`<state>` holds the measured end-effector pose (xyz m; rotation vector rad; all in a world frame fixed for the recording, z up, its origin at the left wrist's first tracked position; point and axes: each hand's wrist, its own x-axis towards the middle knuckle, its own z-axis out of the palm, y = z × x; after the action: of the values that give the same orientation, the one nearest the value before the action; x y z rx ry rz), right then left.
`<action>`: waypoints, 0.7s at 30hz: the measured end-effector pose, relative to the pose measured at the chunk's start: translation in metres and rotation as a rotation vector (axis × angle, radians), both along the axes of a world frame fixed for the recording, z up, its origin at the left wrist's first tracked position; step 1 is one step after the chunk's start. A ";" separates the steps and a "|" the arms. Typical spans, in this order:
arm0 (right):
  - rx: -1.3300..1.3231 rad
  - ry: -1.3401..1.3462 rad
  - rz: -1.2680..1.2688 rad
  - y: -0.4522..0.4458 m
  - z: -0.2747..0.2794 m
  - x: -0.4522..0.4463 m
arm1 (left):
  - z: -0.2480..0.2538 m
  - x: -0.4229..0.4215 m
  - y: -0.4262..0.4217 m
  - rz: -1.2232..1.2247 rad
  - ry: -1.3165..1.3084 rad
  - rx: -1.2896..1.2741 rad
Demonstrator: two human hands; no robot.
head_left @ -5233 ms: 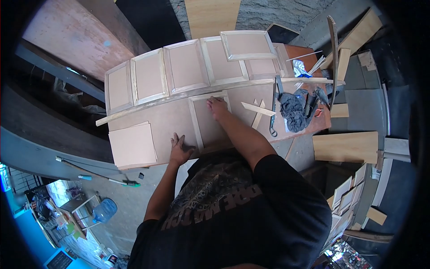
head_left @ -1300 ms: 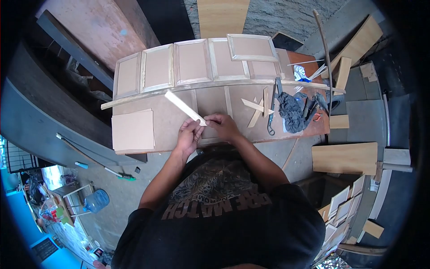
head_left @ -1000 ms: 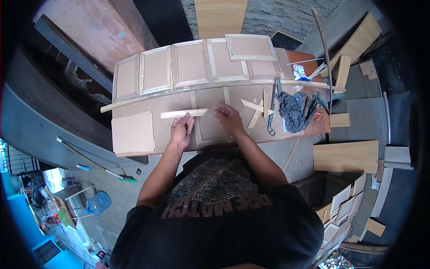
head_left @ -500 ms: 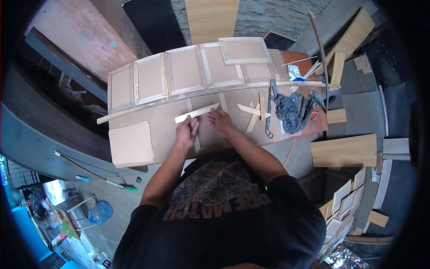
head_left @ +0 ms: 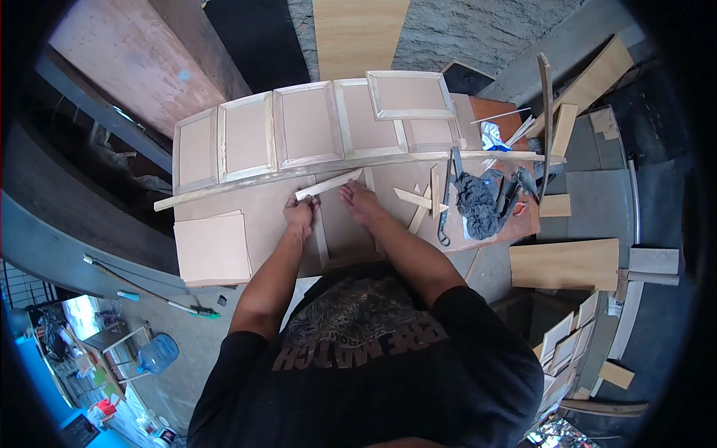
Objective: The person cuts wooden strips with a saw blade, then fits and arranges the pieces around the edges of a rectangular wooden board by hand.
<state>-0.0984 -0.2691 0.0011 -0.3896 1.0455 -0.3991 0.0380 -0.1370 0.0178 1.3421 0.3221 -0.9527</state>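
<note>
A short pale wooden strip point(head_left: 328, 184) with an angled right end lies slantwise between my hands, above the brown panel surface. My left hand point(head_left: 300, 213) has its fingers closed on the strip's left end. At the right end, my right hand point(head_left: 358, 200) has curled fingers pinching near the strip's lower edge; its fingertips are partly hidden. Pale strips laid crosswise under the hands include one upright strip point(head_left: 320, 243). Just right of my right hand, several loose angled wooden pieces point(head_left: 413, 198) lie crossed over one another.
Framed panels point(head_left: 308, 125) line the table's far side behind a long batten point(head_left: 254, 181). Thin brown sheets point(head_left: 213, 248) are stacked at left. A hand saw point(head_left: 447, 201), a dark grey cloth point(head_left: 478, 200) and tools crowd the right end. A leaning wooden strip point(head_left: 545, 112) rises there.
The wooden strip has shifted slightly and stays between both hands. My left fingers have curled in more beneath its left end. The whole view has moved a little with my head.
</note>
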 end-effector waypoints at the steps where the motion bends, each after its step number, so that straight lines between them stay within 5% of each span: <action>1: -0.006 0.008 -0.001 -0.001 -0.003 0.001 | -0.005 0.002 -0.003 -0.015 -0.018 0.018; 21: -0.008 0.045 -0.106 -0.013 -0.020 0.009 | -0.028 0.017 -0.052 -0.135 -0.078 0.266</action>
<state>-0.0899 -0.2824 -0.0193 -0.3527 1.1115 -0.4915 0.0552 -0.1888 -0.0101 1.6574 0.3092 -0.9906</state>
